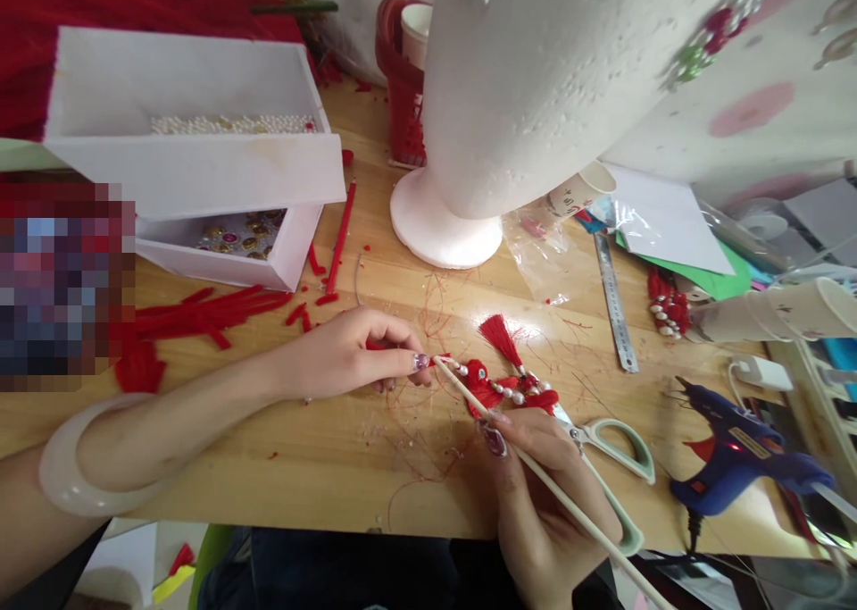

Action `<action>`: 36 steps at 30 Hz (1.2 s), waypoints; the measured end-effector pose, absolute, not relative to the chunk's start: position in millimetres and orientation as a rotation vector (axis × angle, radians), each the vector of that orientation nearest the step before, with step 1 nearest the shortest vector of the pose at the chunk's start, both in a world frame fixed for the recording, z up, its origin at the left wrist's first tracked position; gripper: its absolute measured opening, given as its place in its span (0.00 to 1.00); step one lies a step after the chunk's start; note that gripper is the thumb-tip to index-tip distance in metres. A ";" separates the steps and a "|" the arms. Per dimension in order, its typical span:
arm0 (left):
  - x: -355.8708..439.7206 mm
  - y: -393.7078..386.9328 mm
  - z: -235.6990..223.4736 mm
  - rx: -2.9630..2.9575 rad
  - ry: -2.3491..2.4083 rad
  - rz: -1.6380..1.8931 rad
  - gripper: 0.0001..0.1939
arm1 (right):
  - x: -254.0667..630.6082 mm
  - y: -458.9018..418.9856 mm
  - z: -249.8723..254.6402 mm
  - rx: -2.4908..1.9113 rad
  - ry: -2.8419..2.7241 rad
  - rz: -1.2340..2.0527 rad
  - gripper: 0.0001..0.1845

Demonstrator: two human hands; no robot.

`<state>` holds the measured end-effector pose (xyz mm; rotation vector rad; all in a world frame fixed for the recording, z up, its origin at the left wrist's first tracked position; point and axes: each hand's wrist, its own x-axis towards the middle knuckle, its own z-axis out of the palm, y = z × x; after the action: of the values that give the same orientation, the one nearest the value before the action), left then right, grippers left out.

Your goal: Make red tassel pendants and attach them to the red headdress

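Pinching beaded ornament (514,396) by its left end in left hand (341,351), gripping stick (569,501) pencil-like in right hand (532,521), likely for fine control.

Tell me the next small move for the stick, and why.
Probably press the tip of the stick gently against the red end of the beaded ornament. The right hand holds the stick like a pen, its tip is right beside the left hand, and that hand seems to pinch the ornament's end there.
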<state>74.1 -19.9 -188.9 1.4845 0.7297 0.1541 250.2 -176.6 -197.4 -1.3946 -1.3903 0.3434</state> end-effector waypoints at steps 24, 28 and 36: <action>76.8 -25.1 -187.5 1.569 0.726 0.232 0.10 | 234.7 -176.2 -190.6 -1.581 -1.017 0.480 0.11; 78.1 -25.7 -187.7 1.591 0.730 0.279 0.09 | 236.5 -177.5 -192.6 -1.608 -1.005 0.456 0.10; 77.9 -26.8 -192.7 1.635 0.713 0.331 0.11 | 237.0 -179.6 -196.5 -1.622 -0.975 0.447 0.05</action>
<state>77.9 -26.8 -192.7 1.6349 0.7128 0.3307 237.0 -179.6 -196.5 -1.6225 -0.9748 0.4467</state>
